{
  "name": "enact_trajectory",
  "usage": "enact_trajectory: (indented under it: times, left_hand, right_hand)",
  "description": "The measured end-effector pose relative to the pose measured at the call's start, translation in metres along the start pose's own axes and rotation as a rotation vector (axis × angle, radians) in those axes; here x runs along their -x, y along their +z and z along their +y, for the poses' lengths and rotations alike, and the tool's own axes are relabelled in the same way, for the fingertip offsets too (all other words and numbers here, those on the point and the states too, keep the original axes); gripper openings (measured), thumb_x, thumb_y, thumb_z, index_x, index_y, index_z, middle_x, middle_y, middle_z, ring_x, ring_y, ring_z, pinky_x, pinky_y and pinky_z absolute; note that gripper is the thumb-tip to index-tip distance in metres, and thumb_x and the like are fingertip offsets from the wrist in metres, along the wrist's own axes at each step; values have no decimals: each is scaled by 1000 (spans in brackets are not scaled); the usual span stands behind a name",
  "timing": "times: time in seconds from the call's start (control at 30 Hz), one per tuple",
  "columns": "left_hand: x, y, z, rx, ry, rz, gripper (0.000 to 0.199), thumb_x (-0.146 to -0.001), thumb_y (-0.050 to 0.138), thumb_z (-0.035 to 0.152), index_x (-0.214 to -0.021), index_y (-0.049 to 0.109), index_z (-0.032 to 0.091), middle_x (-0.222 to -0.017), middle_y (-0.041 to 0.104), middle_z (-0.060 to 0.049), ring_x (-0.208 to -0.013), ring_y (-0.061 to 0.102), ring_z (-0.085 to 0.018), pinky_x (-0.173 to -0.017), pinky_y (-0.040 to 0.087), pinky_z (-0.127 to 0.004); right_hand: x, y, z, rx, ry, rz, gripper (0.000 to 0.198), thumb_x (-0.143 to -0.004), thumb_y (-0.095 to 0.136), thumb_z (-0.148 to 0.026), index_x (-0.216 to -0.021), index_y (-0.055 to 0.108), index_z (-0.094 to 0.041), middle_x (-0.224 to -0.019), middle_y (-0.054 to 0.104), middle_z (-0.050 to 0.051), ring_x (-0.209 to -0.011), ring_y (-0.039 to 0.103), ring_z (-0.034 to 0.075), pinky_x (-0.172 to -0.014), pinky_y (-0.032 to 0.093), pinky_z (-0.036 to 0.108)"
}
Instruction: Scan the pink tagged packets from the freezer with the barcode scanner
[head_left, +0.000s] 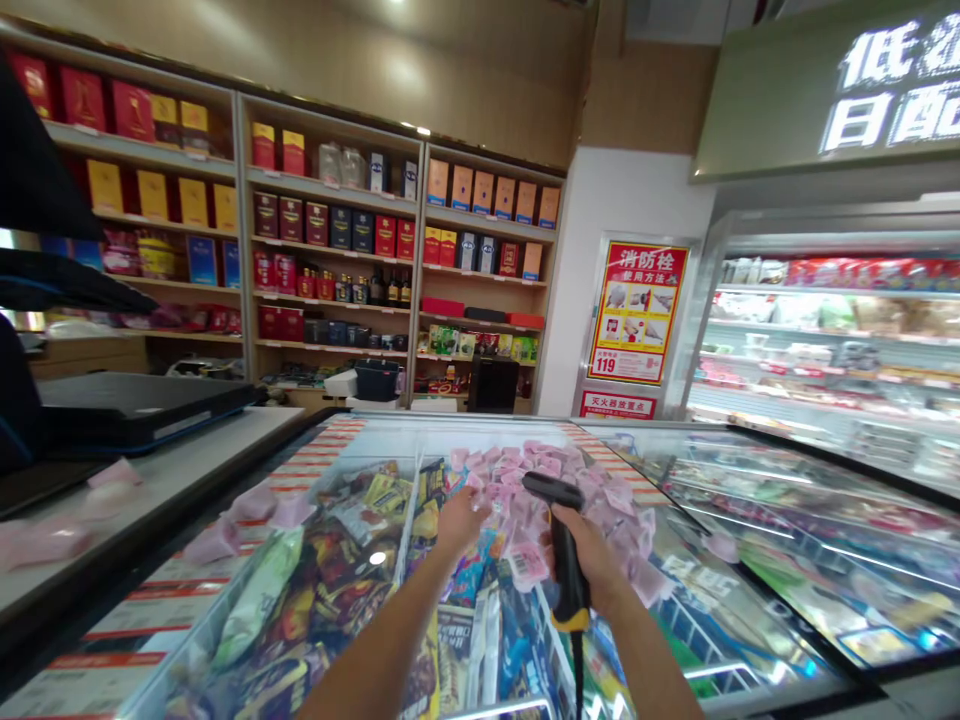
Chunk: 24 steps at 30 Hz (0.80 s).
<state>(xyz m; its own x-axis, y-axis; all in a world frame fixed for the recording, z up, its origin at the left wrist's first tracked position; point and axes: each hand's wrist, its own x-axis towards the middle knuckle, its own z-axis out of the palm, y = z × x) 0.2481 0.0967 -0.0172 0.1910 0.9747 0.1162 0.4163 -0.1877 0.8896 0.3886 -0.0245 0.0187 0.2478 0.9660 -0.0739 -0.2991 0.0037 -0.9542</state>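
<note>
My right hand is wrapped round the grip of a black and yellow barcode scanner. The scanner's head points away over a heap of pink labels, and its cable hangs down toward me. At the left edge of the heap, my left hand has its fingers drawn together. Whatever they pinch, if anything, is too blurred to tell. Both hands are above the glass lid of a chest freezer, with packaged frozen goods showing through the glass.
More pink labels lie on the freezer's left side and on the white counter, beside a black device. A second glass-topped freezer stands at right. Shelves of boxed goods line the back wall, with a lit refrigerated cabinet at right.
</note>
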Motion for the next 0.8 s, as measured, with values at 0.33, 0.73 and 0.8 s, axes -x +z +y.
enact_trajectory:
  times: [0.33,0.73,0.8]
  left_hand:
    - [-3,-90,-27,710,-338,96,30,-78,44,31,-102,48,15,-99,54,-5,-81,54,-13,-68,46,-33]
    - [7,-117,-47,503,-305,241,28,-78,44,31,-101,49,15,-99,54,-5,-82,54,-13,-69,46,-33]
    - [7,-129,-54,319,-258,350,29,-78,44,31,-102,49,15,-99,54,-5,-82,54,-14,-70,46,-34]
  right_hand:
    - [14,54,12,53,29,-282,37,-65,49,-44,-84,50,-12,-54,59,0,-30,45,8,-27,35,20]
    - [13,76,16,94,47,-317,35,-67,48,-43,-82,49,-12,-52,58,0,-29,45,8,-27,34,19]
    - [8,72,17,88,39,-285,32,-67,47,-43,-78,49,-12,-50,57,0,-29,45,9,-27,34,19]
